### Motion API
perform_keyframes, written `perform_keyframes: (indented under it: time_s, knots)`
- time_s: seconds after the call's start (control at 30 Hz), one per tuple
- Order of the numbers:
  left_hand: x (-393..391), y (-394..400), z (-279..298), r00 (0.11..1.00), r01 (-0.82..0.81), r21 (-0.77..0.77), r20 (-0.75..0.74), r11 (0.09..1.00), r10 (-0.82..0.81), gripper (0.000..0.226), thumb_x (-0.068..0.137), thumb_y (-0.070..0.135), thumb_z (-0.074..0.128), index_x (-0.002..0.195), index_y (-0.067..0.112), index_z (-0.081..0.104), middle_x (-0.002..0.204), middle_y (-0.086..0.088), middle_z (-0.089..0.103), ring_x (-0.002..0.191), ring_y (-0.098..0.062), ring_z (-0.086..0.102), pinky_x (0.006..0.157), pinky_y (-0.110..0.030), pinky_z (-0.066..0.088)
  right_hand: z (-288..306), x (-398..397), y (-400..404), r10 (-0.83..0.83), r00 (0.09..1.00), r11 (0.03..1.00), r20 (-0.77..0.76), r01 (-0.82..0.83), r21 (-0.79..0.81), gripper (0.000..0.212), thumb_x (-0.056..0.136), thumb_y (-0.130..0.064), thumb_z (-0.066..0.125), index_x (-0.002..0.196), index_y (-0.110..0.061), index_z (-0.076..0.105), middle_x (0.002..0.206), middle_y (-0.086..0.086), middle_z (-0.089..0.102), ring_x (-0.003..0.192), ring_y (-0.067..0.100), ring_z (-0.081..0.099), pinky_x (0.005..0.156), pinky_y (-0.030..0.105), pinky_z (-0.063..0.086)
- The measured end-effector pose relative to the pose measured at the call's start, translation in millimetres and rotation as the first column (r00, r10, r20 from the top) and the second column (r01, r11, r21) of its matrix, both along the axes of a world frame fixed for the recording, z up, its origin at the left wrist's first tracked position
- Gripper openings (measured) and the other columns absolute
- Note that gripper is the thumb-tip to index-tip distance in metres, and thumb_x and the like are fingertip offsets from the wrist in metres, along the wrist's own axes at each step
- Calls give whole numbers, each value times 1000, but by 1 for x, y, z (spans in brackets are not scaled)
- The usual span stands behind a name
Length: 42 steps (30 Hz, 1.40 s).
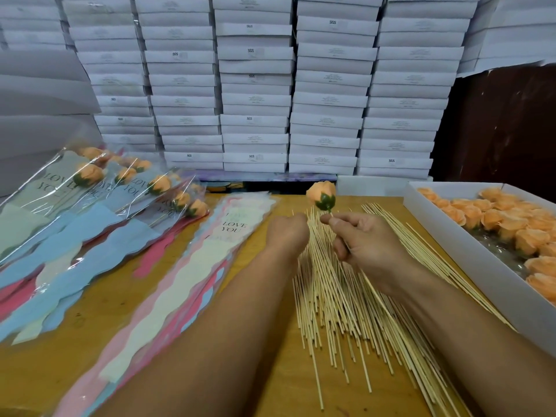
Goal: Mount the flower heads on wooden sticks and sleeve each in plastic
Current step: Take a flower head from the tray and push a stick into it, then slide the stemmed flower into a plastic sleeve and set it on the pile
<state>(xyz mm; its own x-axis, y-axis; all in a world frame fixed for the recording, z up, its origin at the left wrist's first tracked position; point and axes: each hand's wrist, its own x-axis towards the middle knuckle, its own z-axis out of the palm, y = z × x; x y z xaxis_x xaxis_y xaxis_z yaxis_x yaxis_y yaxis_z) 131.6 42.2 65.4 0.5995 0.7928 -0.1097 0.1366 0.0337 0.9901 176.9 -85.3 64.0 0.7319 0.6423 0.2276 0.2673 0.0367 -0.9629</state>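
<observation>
Two bare forearms reached in from the near edge over a wooden table [90, 323]. Behind it, stacked white flat boxes [255, 85] in columns, too many to count, walling off the far edge. At right, an open white tray [445, 230] along the table's right side, holding peach flower heads [511, 224] packed close, more than a dozen showing. At left, a heap of finished sleeved flowers [90, 188], roughly nine heads visible through the plastic. Beside them, nearer centre, a fanned stack of empty printed plastic sleeves [210, 260], lettered "LOVE YOU"; count unreadable. Between sleeves and tray, a loose spread of wooden sticks [340, 296], dozens, some tips reaching toward the near edge. Bare tabletop showing only at near left and in a narrow strip between sleeves and sticks. Right hand [367, 245] curled, pinching one stick just below a single peach flower head [321, 195] held upright above the pile. Left hand [287, 233] closed into a loose fist just beside it over the sticks; whether anything was in it cannot be told.
</observation>
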Motion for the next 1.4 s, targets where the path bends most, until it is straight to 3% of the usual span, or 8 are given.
perform_keyframes:
  time_s: [0.17, 0.4, 0.47, 0.67, 0.87, 0.97, 1.1, 1.4]
  knots:
    - [-13, 49, 14, 868, 368, 581, -495, 725, -44, 17, 100, 11, 48, 100, 1, 63, 108, -18, 67, 102, -32, 65, 85, -41, 54, -1, 4, -1, -7, 1000, 1000, -18, 7, 4, 18, 105, -21, 52, 112, -24, 68, 49, -4, 53, 44, 3, 47, 41, 13, 37]
    - [-62, 137, -11, 682, 619, 653, -722, 437, 114, 55, 108, 37, 35, 155, 9, 28, 162, -14, 27, 149, -29, 22, 120, -42, 24, -5, 9, 0, -6, 1000, 999, 19, 7, -44, 19, 105, -24, 52, 113, -27, 68, 52, -5, 55, 48, 4, 50, 58, 26, 41]
    - [-69, 149, -23, 641, 658, 611, -761, 441, 99, 62, 107, 45, 26, 158, 10, 17, 167, -8, 12, 154, -26, 4, 124, -46, 12, -6, 9, 0, -3, 1000, 999, 15, 4, -50, 19, 105, -24, 52, 116, -26, 68, 52, -5, 55, 49, 4, 51, 62, 29, 41]
    - [-77, 149, -39, 688, 635, 634, -724, 442, 50, 53, 109, 41, 17, 148, 15, 42, 160, -4, 33, 153, -20, 14, 121, -50, 18, -6, 10, 0, 3, 1000, 999, 11, -3, -50, 18, 105, -22, 52, 111, -26, 68, 51, -5, 55, 46, 2, 50, 44, 14, 39]
    - [-81, 143, -35, 737, 585, 712, -667, 388, 113, 43, 109, 35, 23, 99, 18, 61, 118, -5, 64, 140, -23, 37, 110, -43, 34, -8, 10, 0, 4, 1000, 998, 17, -2, -62, 18, 105, -22, 52, 113, -27, 67, 52, -4, 56, 47, 3, 51, 42, 13, 38]
    - [-81, 141, -30, 766, 547, 751, -627, 368, 141, 40, 107, 30, 27, 74, 21, 47, 83, -5, 55, 100, -27, 52, 92, -41, 43, -8, 11, 1, 9, 1000, 998, -10, -10, -58, 19, 105, -20, 51, 112, -24, 68, 52, -1, 58, 45, 4, 51, 41, 14, 38]
    - [-79, 139, -20, 725, 579, 719, -670, 385, 161, 32, 105, 25, 38, 73, 21, 40, 74, -3, 45, 76, -25, 49, 73, -41, 45, -6, 11, 0, 34, 999, 994, 1, -34, -107, 19, 105, -22, 50, 109, -23, 69, 54, 3, 61, 41, 11, 47, 40, 22, 36]
    - [-82, 58, 20, 831, 499, 802, -551, 329, 81, 38, 109, 31, 30, 80, 16, 50, 76, -6, 53, 77, -29, 55, 71, -38, 48, -6, 8, 2, 11, 977, 994, -213, -34, -102, 20, 107, -23, 39, 115, -16, 56, 51, 5, 58, 37, 13, 43, 35, 24, 32]
